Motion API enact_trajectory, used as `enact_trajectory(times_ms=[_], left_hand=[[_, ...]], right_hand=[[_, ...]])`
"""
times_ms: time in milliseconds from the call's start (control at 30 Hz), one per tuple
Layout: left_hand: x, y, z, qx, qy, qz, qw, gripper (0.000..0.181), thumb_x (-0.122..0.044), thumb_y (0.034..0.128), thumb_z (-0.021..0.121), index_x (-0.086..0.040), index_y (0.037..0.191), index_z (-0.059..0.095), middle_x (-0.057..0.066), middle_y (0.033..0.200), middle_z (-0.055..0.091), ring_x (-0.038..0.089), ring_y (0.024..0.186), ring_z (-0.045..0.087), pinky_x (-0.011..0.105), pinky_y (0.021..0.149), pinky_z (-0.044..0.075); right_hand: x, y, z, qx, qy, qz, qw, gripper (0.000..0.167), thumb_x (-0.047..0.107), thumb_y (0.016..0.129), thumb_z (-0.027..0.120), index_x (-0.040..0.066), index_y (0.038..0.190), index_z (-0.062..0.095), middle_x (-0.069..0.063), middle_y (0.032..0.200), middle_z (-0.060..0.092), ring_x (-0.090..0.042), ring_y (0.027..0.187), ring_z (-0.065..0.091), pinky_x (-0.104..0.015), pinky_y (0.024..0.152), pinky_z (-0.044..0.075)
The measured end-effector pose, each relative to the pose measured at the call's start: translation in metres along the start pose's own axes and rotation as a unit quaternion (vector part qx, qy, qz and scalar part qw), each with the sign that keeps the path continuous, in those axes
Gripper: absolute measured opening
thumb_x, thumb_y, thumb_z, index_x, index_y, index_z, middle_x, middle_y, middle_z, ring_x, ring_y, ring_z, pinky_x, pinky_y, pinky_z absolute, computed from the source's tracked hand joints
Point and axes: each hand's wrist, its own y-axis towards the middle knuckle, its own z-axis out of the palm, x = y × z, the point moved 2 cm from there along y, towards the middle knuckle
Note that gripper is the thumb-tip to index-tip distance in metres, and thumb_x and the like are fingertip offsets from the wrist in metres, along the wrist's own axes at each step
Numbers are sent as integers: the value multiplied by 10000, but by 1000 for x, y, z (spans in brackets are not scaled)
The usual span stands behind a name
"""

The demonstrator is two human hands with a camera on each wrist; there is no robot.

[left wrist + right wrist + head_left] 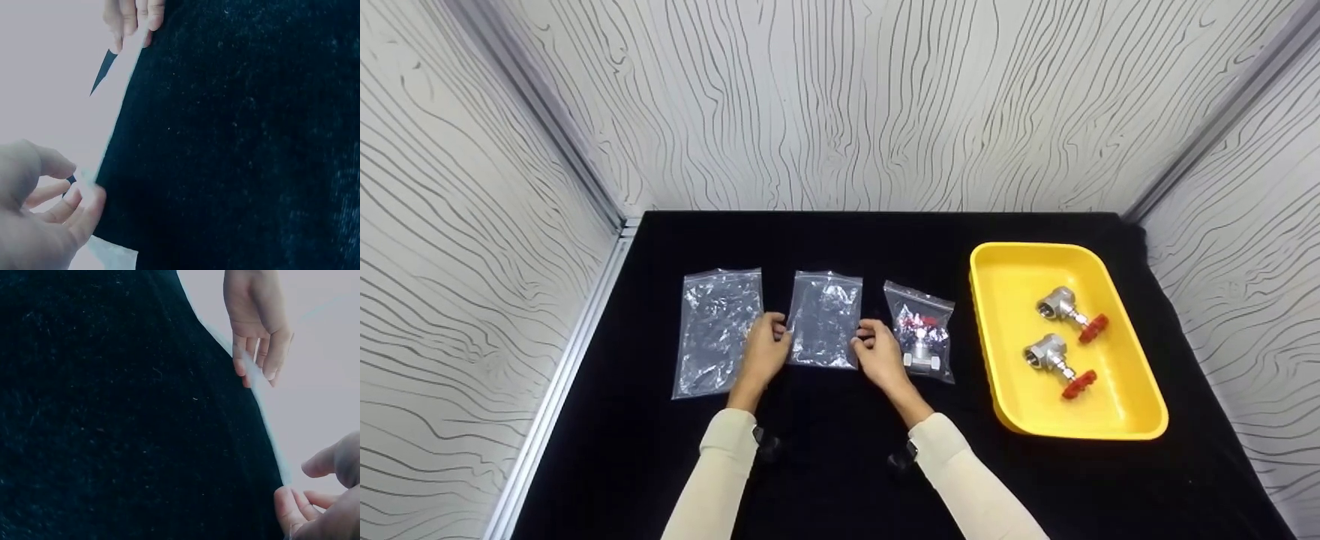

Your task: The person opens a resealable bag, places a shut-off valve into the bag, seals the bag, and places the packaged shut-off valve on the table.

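Note:
Three clear zip bags lie side by side in the head view. My left hand point(765, 351) pinches the left edge of the middle bag point(823, 319), which looks flat. At that bag's right edge my right hand point(883, 358) has curled fingers, with the bag's edge between thumb and fingers. The left wrist view shows the left hand point(50, 208) gripping a corner of the pale, overexposed bag point(112, 112). In the right wrist view, the right hand point(332, 495) holds its thumb a little apart from the fingertips at the bag's edge point(271, 433).
A larger flat bag point(712, 330) lies left of my left hand. Right of my right hand, another bag point(937, 319) contains a red-handled valve point(921, 352). The yellow tray point(1012, 405) at the right holds two valves point(1060, 304) point(1048, 352). Patterned walls point(825, 105) surround the black cloth point(825, 465).

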Motion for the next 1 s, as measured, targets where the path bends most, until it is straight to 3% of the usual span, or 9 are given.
enact_trajectory(times_ms=[367,633,867,1000], left_hand=[[-2,-4,-2,67,-51,-204,9998,228,72,836,662,116,1053,718,135,879,653,221,821,604,309,772,509],[-5,-9,-3,137,-556,-320,9978,147,76,838,700,61,983,720,123,900,648,142,796,552,208,732,459],[-11,-13,-4,434,-1305,-512,9892,166,118,869,637,85,1026,679,194,939,680,122,766,602,162,673,526],[-15,-15,-3,540,-1709,-515,9825,156,86,928,641,84,1083,660,228,990,714,155,791,686,201,695,587]], right_hand=[[0,0,-5,-152,782,627,9949,435,-84,876,711,-96,1300,618,-201,1046,704,-156,858,636,-203,765,526],[6,-1,-11,-119,1266,530,9905,255,-35,910,693,-110,1153,673,-105,938,671,-87,770,577,-147,676,491],[18,-5,-22,66,1747,391,9838,177,-38,1015,639,-184,1111,613,-301,976,676,-158,693,595,-202,576,508],[9,-4,-26,37,1664,187,9859,141,-23,1009,666,-141,1083,639,-271,958,683,-111,665,567,-184,565,485]])
